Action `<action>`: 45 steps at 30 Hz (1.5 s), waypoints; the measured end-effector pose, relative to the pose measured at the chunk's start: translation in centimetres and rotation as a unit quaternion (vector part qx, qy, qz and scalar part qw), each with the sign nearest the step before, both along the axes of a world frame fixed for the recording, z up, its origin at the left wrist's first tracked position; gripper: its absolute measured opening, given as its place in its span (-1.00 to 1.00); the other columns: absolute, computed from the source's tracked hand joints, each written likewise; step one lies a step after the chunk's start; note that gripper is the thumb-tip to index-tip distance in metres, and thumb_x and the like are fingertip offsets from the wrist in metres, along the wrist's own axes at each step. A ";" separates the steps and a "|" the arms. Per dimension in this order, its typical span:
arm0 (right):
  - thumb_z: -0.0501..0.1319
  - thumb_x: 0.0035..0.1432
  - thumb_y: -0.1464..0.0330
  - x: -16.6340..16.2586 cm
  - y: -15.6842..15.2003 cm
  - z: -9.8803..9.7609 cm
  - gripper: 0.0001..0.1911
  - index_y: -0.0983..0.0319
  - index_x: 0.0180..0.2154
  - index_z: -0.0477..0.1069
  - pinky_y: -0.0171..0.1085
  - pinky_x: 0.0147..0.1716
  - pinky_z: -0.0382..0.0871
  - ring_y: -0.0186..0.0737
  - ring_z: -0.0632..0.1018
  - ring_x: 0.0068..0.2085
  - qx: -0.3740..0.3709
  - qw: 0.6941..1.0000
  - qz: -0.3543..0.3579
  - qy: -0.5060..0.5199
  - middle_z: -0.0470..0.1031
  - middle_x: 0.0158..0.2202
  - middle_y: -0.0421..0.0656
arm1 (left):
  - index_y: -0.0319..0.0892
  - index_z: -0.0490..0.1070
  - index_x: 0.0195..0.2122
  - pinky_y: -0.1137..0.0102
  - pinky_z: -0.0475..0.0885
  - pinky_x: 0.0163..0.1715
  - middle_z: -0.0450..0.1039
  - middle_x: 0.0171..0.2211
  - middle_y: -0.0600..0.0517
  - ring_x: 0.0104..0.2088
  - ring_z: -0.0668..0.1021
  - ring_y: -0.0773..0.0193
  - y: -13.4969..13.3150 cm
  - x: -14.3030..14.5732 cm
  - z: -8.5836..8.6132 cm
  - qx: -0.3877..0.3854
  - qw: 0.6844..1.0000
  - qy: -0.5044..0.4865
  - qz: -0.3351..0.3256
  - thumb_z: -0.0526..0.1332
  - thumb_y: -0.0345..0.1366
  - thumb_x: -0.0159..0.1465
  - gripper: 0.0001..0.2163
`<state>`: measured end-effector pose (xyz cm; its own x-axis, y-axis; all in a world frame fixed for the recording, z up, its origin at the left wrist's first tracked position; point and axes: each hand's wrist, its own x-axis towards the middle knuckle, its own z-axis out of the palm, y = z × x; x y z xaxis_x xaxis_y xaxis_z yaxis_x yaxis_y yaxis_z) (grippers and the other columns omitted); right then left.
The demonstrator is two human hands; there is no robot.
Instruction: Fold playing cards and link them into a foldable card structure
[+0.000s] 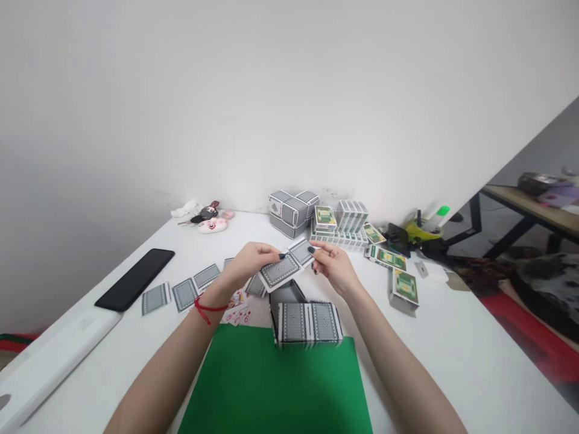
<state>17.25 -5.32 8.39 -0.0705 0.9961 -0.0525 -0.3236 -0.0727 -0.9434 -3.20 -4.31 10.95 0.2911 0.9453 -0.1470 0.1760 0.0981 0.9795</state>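
Observation:
My left hand (256, 259) pinches a grey-backed playing card (278, 272) between thumb and fingers. A second grey-backed card (300, 252) sits against its upper right end, and my right hand (333, 264) pinches that one at its far edge. Whether the two are joined, I cannot tell. Just below them, an open box covered in playing cards (310, 324) stands at the far edge of the green mat (280, 386). Under and beside my left wrist lie several loose cards (184, 293), some face up with red marks (239, 314).
Card-covered boxes (289, 211) are stacked by the wall, with several green card packs (353, 217) beside them. An opened pack (404, 290) stands at right, near a yellow-green pen holder (423, 231). A black phone (134, 280) and keys with charms (210, 218) lie at left.

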 end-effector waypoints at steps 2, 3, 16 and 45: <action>0.34 -0.20 0.34 -0.1 -0.1 0.0 -0.58 0.33 -0.21 0.40 -0.44 -0.68 0.28 -0.43 0.38 -0.69 0.004 1.000 0.003 -0.002 0.42 -0.71 -0.28 | -0.27 0.51 -0.50 0.49 0.26 -0.53 0.48 -0.54 0.04 -0.53 0.41 0.37 0.1 0.0 -0.1 0.000 1.000 -0.002 0.004 0.26 -0.29 -0.07 -0.85; 0.34 -0.20 0.34 -0.1 -0.1 0.1 -0.57 0.33 -0.21 0.40 -0.44 -0.68 0.28 -0.43 0.38 -0.69 0.006 1.000 0.003 -0.004 0.42 -0.71 -0.28 | -0.27 0.51 -0.51 0.50 0.25 -0.54 0.47 -0.55 0.05 -0.54 0.40 0.38 0.1 0.0 -0.1 -0.001 1.000 -0.006 0.006 0.26 -0.30 -0.06 -0.86; 0.35 -0.22 0.33 -0.5 -0.3 0.1 -0.56 0.30 -0.21 0.40 -0.40 -0.67 0.32 -0.40 0.41 -0.66 0.024 0.999 0.016 -0.026 0.39 -0.69 -0.31 | -0.28 0.49 -0.49 0.49 0.26 -0.51 0.46 -0.52 0.04 -0.51 0.41 0.35 0.3 0.1 -0.6 0.035 0.999 0.017 0.019 0.23 -0.25 -0.05 -0.81; 0.39 -0.24 0.30 -1.1 -0.6 -0.3 -0.55 0.27 -0.24 0.37 -0.36 -0.65 0.40 -0.37 0.45 -0.65 0.035 0.999 0.030 -0.007 0.41 -0.68 -0.32 | -0.17 0.20 -0.62 0.48 0.08 -0.58 0.07 -0.73 0.19 -0.65 0.19 0.40 -1.5 2.5 -0.6 0.231 0.936 0.226 0.140 0.03 -0.17 0.18 -0.73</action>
<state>16.18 -5.91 8.05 -0.1302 0.9914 0.0152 -0.3078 -0.0258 -0.9511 -0.68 -5.84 10.38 0.0297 0.9683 0.2481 0.6129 -0.2137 0.7607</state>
